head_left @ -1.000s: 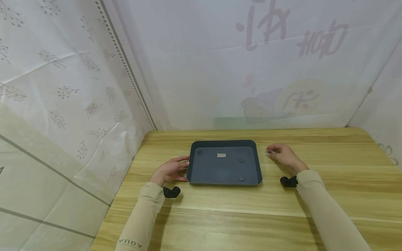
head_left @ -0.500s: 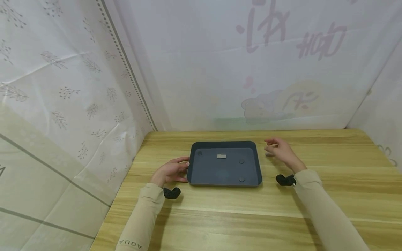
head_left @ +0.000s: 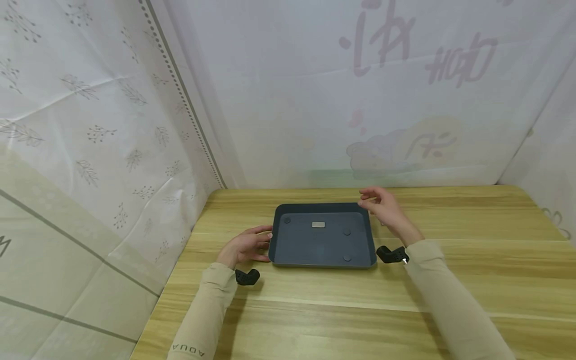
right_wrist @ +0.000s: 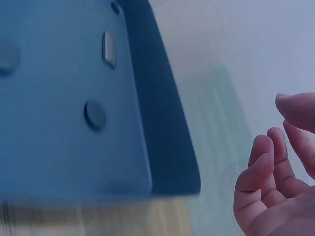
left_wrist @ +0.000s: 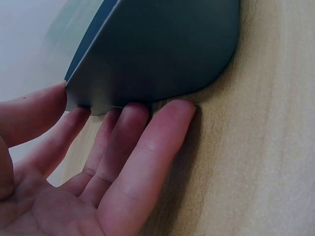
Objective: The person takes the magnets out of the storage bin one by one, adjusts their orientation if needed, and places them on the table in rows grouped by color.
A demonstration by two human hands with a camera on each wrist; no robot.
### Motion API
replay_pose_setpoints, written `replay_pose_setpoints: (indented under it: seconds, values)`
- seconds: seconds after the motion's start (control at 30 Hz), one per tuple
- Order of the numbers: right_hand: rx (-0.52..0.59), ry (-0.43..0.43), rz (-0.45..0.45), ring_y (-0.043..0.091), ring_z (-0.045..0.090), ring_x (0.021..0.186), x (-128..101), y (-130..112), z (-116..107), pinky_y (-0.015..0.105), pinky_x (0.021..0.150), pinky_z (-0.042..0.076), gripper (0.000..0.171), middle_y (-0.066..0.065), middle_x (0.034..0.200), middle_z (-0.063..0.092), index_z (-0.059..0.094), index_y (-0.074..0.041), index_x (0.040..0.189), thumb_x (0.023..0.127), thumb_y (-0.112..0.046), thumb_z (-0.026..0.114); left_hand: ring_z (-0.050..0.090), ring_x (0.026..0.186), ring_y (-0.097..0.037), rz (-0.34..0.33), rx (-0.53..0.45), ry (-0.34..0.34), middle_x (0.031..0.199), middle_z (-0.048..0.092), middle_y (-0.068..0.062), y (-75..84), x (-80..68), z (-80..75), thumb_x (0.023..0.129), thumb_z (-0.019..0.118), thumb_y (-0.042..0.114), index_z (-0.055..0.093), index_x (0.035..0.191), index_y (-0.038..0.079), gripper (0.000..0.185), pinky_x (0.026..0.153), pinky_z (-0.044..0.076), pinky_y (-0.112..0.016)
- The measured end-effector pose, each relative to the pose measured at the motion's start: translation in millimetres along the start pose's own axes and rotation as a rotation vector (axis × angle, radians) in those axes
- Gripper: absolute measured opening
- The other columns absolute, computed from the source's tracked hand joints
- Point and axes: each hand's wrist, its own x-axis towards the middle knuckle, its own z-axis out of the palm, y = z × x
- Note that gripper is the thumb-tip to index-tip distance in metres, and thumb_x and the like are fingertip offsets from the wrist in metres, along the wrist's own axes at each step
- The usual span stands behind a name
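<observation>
A dark blue-grey tray (head_left: pixel 315 247) lies on the table with its raised rim up. Inside it sits a small silver rectangular block (head_left: pixel 318 225), along with several flat round discs, one disc (head_left: pixel 347 232) being at the right. At the tray's left side my left hand (head_left: pixel 245 247) rests its fingertips on the outer wall, its thumb at the rim, as the left wrist view shows. My right hand (head_left: pixel 383 207) is by the far right corner, fingers loosely bent and holding nothing. A second small silver piece (head_left: pixel 382 223) peeks out beside that hand, mostly hidden.
The wooden table (head_left: pixel 288 315) ends in front of a printed white curtain (head_left: pixel 288 100), with another curtain (head_left: pixel 112 125) at the left. Each wrist carries a black camera mount, the left mount (head_left: pixel 247 277) lying near the tray's front left corner.
My right hand has let go of the small silver piece right of the tray and moved left to the tray's far right corner. My left hand stays in place.
</observation>
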Motion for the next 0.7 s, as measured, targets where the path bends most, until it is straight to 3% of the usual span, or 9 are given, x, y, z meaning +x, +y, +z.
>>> replay_pose_setpoints:
  seconds: [0.23,0.4,0.53,0.7]
  values:
    - [0.034,-0.043,0.004,0.028,0.059,0.099,3.9,-12.7,19.6,0.035,0.079,0.049,0.042,0.019,0.124,0.056,0.053,-0.003,0.132,0.095,-0.022,0.062,0.06,0.106,-0.021,0.029,0.004,-0.048,0.123,0.059,-0.012,-0.3,-2.9,-2.0,0.102,0.05,0.022,0.032,0.151,0.015,0.053,0.084,0.055,-0.045]
    - [0.047,-0.056,-0.008,0.023,0.06,0.095,7.3,-14.5,34.1,0.028,0.073,0.046,0.04,0.02,0.12,0.058,0.055,-0.001,0.129,0.094,-0.018,0.063,0.059,0.106,-0.022,0.005,-0.016,-0.009,0.125,0.058,-0.013,-1.4,1.3,-0.9,0.102,0.048,0.019,0.036,0.149,0.017,0.049,0.083,0.055,-0.045]
    - [0.075,-0.075,0.001,0.022,0.058,0.091,9.4,-16.0,44.5,0.033,0.073,0.047,0.037,0.016,0.118,0.059,0.056,-0.002,0.127,0.094,-0.017,0.063,0.059,0.106,-0.022,-0.008,-0.021,0.014,0.126,0.057,-0.015,-2.8,4.6,-1.4,0.103,0.047,0.018,0.037,0.149,0.017,0.047,0.081,0.055,-0.044]
    - [0.058,-0.129,0.009,0.035,0.056,0.099,10.5,-15.7,56.3,0.046,0.081,0.048,0.036,0.017,0.12,0.058,0.056,-0.003,0.128,0.095,-0.017,0.062,0.059,0.105,-0.022,-0.008,-0.022,0.01,0.127,0.057,-0.015,-4.2,6.1,-3.8,0.103,0.047,0.019,0.035,0.15,0.016,0.048,0.08,0.055,-0.044]
